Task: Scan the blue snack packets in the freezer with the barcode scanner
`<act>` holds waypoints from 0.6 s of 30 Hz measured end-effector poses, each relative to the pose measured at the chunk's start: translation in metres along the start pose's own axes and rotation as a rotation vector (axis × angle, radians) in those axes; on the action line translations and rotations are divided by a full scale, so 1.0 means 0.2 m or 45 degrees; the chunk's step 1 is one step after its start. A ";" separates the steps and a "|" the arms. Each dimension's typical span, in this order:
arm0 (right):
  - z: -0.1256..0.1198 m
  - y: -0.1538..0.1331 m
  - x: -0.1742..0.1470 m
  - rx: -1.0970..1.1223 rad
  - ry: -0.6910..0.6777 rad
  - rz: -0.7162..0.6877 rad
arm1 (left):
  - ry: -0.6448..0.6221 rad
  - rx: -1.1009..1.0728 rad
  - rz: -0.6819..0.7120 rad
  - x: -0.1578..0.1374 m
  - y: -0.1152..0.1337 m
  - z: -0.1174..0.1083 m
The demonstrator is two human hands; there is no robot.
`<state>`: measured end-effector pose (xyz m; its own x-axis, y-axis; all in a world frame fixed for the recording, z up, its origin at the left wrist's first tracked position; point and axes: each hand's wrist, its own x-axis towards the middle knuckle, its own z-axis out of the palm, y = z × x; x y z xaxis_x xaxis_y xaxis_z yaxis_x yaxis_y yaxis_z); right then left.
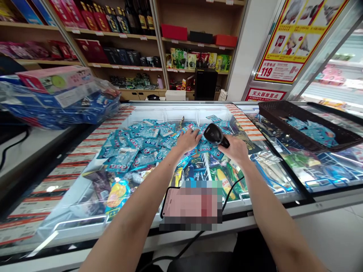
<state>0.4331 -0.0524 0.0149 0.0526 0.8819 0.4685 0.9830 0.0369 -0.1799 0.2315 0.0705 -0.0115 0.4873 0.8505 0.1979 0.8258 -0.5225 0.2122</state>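
Clear plastic wraps one bundle of boxes (56,100) at far left. Next, dozens of overlapping teal packets (144,147), too layered to count exactly, spread across one chest freezer (238,224). The left hand (187,141), palm down at the heap's right part, is nearer to most packets than the right; whether its fingers pinch one, I cannot tell. Below it lies one phone (177,204), partly pixelated. Just right, the right hand (236,149) grasps one black scanner (213,134), whose long axis slants up-left from the grip, head towards the left hand. Far right, one brown basket (272,110) contains more teal packets.
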 end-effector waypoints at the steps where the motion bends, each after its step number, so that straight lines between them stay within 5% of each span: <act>1: 0.00 0.00 0.00 0.001 0.001 -0.001 | 0.009 0.009 -0.006 -0.02 0.02 0.00; 18: -0.04 0.00 -0.03 -0.001 -0.006 0.018 | 0.052 -0.127 -0.007 -0.20 0.06 -0.06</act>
<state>0.4333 -0.0608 0.0189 0.0657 0.8846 0.4617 0.9822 0.0242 -0.1861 0.2179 0.0296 -0.0054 0.4693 0.8512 0.2349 0.7949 -0.5231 0.3074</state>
